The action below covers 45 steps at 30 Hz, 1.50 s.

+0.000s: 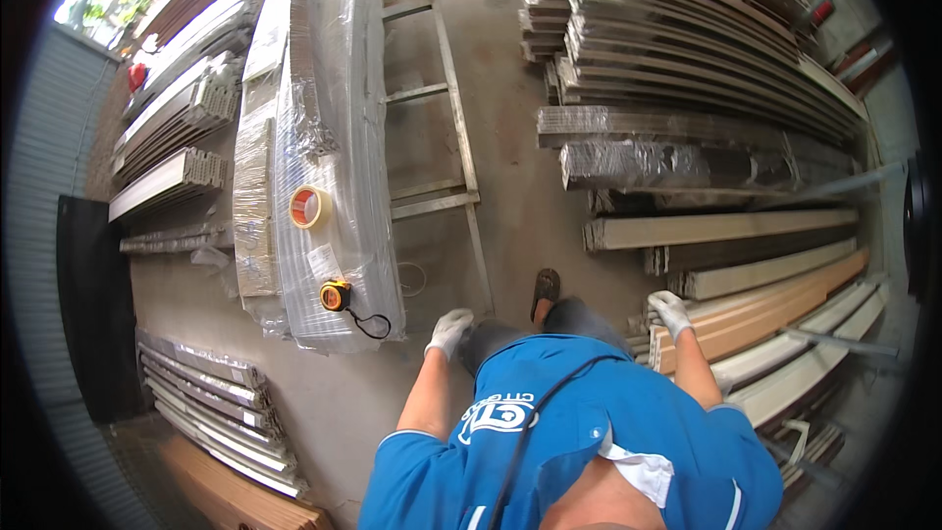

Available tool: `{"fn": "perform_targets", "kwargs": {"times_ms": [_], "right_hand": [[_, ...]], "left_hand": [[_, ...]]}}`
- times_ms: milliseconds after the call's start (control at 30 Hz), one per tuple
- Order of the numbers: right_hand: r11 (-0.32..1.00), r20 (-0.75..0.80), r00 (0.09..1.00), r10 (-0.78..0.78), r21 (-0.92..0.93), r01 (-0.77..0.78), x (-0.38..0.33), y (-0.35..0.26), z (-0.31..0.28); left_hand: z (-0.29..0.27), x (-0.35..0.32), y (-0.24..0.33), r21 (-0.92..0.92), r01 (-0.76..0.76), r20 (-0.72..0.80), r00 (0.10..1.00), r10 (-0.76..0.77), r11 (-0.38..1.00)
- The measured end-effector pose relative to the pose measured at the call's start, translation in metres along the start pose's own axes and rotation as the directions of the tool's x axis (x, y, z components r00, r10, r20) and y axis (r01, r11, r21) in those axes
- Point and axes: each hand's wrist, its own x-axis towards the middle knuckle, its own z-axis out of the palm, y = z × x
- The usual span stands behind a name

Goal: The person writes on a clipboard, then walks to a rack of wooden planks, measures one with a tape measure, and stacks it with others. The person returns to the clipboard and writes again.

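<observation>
My left hand [450,331], in a white work glove, hangs beside my left thigh. Its fingers are loosely bent, and nothing shows in them. A black and orange tape measure [336,295] with a wrist cord lies to its left, on a long plastic-wrapped bundle [358,167]. Farther along that bundle sits a roll of adhesive tape [310,207]. My right hand [669,313], gloved likewise, is out at my right side with slightly curled fingers and no visible object. Nearest to it are the ends of long wood-coloured profiles [760,319]; contact cannot be made out.
A metal ladder-like frame [454,98] lies along the wrapped bundle. Tall stacks of long profiles [706,59] rise at the far right. More profiles [221,412] lie at the near left. Bare concrete floor [500,69] runs between the stacks. Metal support bars [849,182] jut out at the right.
</observation>
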Motion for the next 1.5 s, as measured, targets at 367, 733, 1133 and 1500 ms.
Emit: {"fn": "perform_targets", "kwargs": {"times_ms": [367,733,1133,1500], "right_hand": [[0.989,-0.137,0.989,-0.056,0.127,0.073,0.066,-0.056,-0.036],[0.818,-0.488,0.723,-0.489,0.032,0.575,0.164,-0.385,0.037],[0.553,-0.489,0.343,-0.802,-0.391,0.735,0.193,-0.702,0.031],[0.494,-0.275,0.552,-0.787,-0.817,0.297,0.262,-0.875,0.009]], "left_hand": [[0.035,0.09,0.199,0.08,-0.165,0.023,0.986,0.164,0.983],[-0.081,0.329,0.412,0.554,-0.046,0.164,0.985,-0.055,0.831],[-0.114,0.427,0.723,0.113,-0.313,0.067,0.949,0.307,0.943],[-0.262,0.53,0.74,0.36,0.128,-0.09,0.991,-0.102,0.924]]}}
